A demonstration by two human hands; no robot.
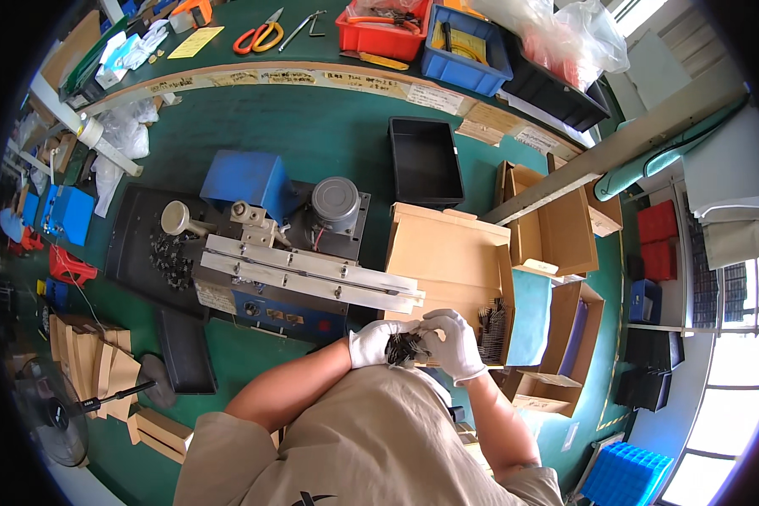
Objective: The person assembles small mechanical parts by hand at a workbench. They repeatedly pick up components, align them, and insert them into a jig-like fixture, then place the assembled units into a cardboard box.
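Note:
A bunch of small dark pronged parts [406,347] is gathered in front of my body, with my white-gloved left hand [373,343] closed around it. Just to its right, my right hand [454,344], also gloved, has its fingers bent together against the bunch's edge; what they pinch is too small to tell. Beyond both hands lies an open cardboard box [447,244], where similar dark parts [492,331] stand in rows along the right side. A long metal rail [312,274] on a bench machine ends just above my hands.
Left of the machine, a black tray [135,244] holds a heap of loose dark parts [170,260]. A blue cover [243,181] and a round motor [335,201] rise behind the rail. At the back stands a black bin [426,162]. Cardboard boxes [552,221] crowd the right; a fan [55,413] is at lower left.

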